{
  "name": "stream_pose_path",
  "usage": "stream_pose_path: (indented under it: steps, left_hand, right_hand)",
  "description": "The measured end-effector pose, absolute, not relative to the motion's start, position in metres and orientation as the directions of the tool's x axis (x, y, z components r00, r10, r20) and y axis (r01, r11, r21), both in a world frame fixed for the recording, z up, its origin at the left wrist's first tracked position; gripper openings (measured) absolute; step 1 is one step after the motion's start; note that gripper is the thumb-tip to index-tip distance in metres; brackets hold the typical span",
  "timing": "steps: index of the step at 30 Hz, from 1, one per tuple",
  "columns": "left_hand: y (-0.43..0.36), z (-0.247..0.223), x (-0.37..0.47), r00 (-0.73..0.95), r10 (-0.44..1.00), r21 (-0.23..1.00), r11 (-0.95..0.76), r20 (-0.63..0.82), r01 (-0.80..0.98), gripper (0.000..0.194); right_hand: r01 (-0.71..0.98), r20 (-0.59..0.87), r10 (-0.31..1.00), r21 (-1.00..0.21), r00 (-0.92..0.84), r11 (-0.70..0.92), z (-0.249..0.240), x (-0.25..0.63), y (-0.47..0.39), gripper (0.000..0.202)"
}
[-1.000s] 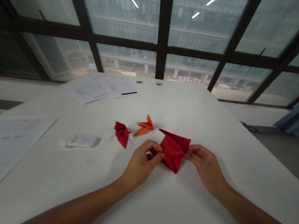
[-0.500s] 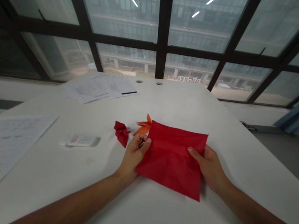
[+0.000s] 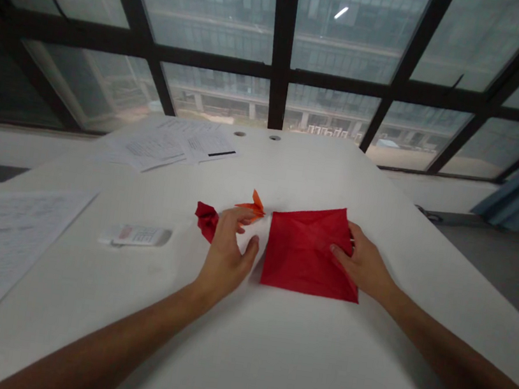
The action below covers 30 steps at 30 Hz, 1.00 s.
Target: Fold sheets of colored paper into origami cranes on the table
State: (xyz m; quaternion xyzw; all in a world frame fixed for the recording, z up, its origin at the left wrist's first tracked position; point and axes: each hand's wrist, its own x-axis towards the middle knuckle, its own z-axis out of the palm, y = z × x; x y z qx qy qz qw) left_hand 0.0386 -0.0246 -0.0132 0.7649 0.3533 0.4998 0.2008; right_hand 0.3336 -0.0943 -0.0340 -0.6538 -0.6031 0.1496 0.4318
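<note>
A creased sheet of red paper point(image 3: 306, 253) is held by its right edge in my right hand point(image 3: 366, 261), thumb on top and fingers behind. My left hand point(image 3: 229, 251) is just off the sheet's left edge, fingers and thumb apart, with nothing between them. Beyond its fingertips lies an orange folded-paper piece point(image 3: 257, 203) with pointed tips, partly covered by the fingers. A small crumpled-looking red folded-paper piece point(image 3: 206, 218) sits to the left of that hand, partly hidden behind it.
On the white table point(image 3: 256, 355), a small clear packet with a white label point(image 3: 138, 235) lies to the left. A printed sheet point(image 3: 5, 249) is at the near left, and more printed papers point(image 3: 164, 146) lie at the far left. Windows stand behind the table.
My left hand has let go of the red paper and opened, moving slightly left. The sheet has turned in my right hand, its right upper corner now higher.
</note>
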Motion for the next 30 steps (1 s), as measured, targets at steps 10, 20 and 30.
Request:
stream_pose_path:
  steps: [10,20,30]
  left_hand:
    - [-0.025,-0.018,0.036,0.911,0.356,0.371,-0.89,0.208,0.263,0.064]
    - [-0.03,-0.009,0.037,0.887,0.399,0.324,-0.891,0.231,0.316,0.077]
    - [-0.007,-0.017,0.028,0.799,0.485,0.613,-0.766,0.357,0.191,0.07]
  right_hand:
    - [0.931,0.302,0.914,-0.157,-0.272,0.329,-0.03,0.322,-0.105,0.056]
    - [0.913,0.151,0.935,-0.214,-0.321,0.348,-0.027,0.32,-0.107,0.062]
    - [0.847,0.248,0.916,-0.363,-0.314,0.389,-0.031,0.327,-0.101,0.044]
